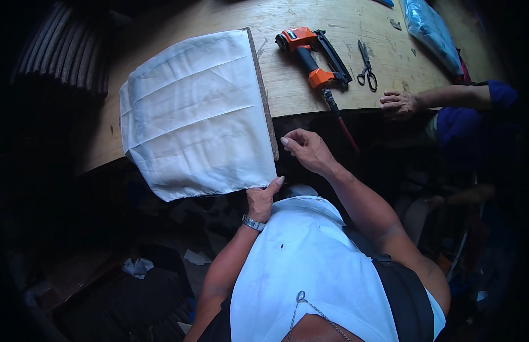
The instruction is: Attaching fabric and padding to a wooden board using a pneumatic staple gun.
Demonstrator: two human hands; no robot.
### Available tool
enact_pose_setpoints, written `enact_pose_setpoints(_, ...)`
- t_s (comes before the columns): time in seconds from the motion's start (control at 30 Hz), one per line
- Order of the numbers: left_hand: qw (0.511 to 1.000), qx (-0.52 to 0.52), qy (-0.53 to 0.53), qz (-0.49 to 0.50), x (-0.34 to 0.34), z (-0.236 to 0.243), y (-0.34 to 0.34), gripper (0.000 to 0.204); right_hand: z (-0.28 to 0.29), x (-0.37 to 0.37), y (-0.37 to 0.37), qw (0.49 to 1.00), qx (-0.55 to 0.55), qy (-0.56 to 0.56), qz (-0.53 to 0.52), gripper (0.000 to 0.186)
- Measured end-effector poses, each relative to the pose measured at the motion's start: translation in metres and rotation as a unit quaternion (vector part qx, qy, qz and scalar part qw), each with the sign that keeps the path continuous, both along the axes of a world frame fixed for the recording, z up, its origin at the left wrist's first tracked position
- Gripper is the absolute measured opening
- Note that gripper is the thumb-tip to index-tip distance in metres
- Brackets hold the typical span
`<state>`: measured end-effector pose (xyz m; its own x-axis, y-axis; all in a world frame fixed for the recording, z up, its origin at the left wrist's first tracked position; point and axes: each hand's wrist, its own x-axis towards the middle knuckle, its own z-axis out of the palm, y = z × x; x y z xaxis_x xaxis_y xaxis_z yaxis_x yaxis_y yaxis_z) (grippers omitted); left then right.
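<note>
A white cloth [190, 108] lies over a flat brown board [264, 97], whose edge shows along the right side. The cloth's frayed near edge hangs past the table. My left hand [261, 199], with a metal watch at the wrist, grips the near right corner, thumb on top and fingers hidden beneath. Just right of the board's edge is my right hand [311, 153], fingers curled and thumb close to the forefinger. Whether anything is pinched there is too small to tell.
An orange and black staple gun [313, 54] with a red hose [347, 134] lies on the wooden table [190, 23], beside black scissors [366, 68]. A co-worker's hand [398, 104] rests at the table edge. A plastic-wrapped bundle [432, 34] lies far right; brown panels [62, 51] are stacked left.
</note>
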<state>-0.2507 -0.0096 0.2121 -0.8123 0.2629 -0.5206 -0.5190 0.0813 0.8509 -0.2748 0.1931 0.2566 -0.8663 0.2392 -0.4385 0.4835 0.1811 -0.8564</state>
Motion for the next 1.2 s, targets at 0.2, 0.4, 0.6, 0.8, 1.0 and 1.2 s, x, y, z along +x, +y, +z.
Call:
enact_pose_setpoints(0.2, 0.981, 0.118, -0.124, 0.092, 0.0, -0.036, 0.007, 0.017, -0.007, 0.005, -0.006, 0.999, -0.002, -0.03, 0.013, 0.033)
enact_pose_setpoints(0.4, 0.982, 0.137, -0.112, 0.072, 0.012, -0.012, -0.003, 0.016, 0.01, 0.014, -0.022, 0.996, -0.075, -0.055, 0.002, 0.033)
enact_pose_setpoints(0.6, 0.992, 0.097, -0.021, 0.073, 0.018, 0.001, 0.003, 0.017, 0.024, 0.003, -0.02, 0.978, -0.135, -0.156, 0.025, 0.03)
enact_pose_setpoints(0.8, 0.997, -0.007, 0.045, -0.063, 0.012, -0.005, -0.016, 0.026, 0.004, -0.005, -0.032, 0.986, -0.129, -0.102, 0.027, 0.024)
enact_pose_setpoints(1.0, 0.935, -0.158, 0.077, -0.31, 0.006, 0.03, -0.103, 0.045, -0.005, -0.015, -0.053, 0.992, -0.091, -0.037, 0.077, 0.013)
enact_pose_setpoints(1.2, 0.971, -0.186, 0.011, 0.147, -0.007, 0.03, -0.207, 0.034, -0.042, 0.009, -0.029, 0.996, -0.036, 0.001, 0.082, 0.013)
